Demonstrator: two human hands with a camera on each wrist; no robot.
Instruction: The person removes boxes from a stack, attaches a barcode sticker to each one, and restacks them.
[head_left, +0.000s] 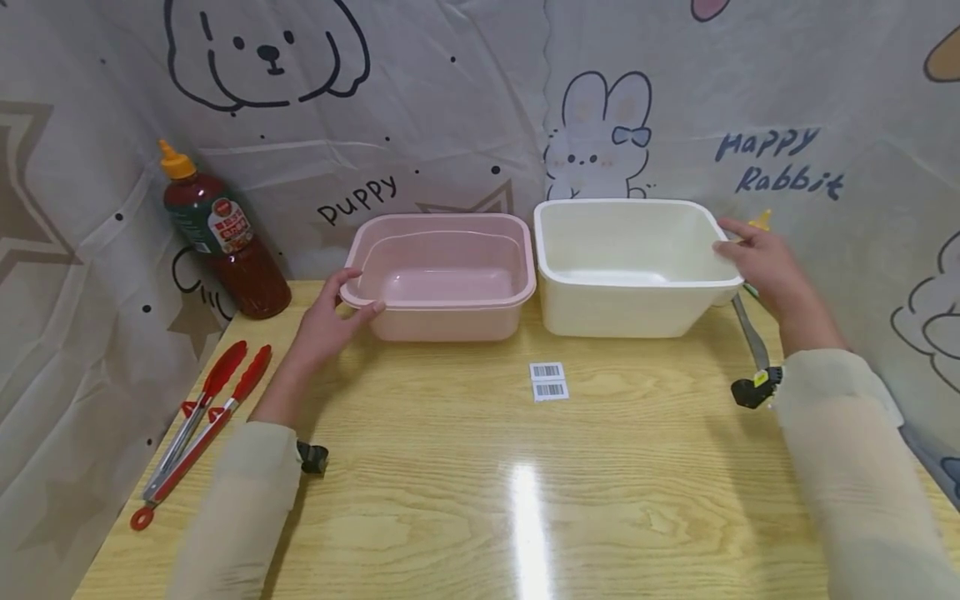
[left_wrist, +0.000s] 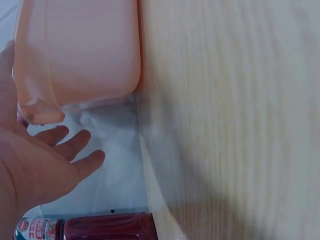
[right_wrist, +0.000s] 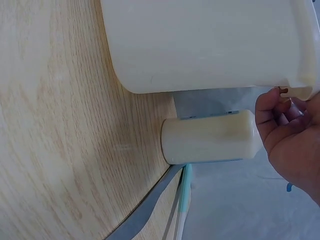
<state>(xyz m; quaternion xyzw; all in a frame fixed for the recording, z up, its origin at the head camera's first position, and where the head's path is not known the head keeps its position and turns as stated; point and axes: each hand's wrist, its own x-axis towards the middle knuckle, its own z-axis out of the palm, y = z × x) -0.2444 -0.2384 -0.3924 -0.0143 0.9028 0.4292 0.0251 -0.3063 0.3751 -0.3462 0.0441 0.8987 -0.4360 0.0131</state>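
A pink plastic tub [head_left: 450, 321] [left_wrist: 80, 50] and a white plastic tub [head_left: 622, 312] [right_wrist: 200, 45] stand side by side at the back of a wooden table [head_left: 487, 483]. Both show nothing inside. My left hand [head_left: 330, 321] [left_wrist: 45, 165] is at the pink tub's front left corner. Its thumb lies along the tub's wall, and its fingers are spread and fairly straight under the rim. My right hand [head_left: 757, 262] [right_wrist: 290, 130] holds the white tub's right rim, fingertips curled under the lip.
Red tongs [head_left: 202, 425] lie at the table's left edge, with a dark red sauce bottle [head_left: 225, 250] [left_wrist: 110, 227] in the back left corner. Two barcode stickers [head_left: 549, 381] lie mid-table. A cream bottle [right_wrist: 210, 137] and a grey utensil [head_left: 750, 333] sit right of the white tub. Printed sheets wall the table.
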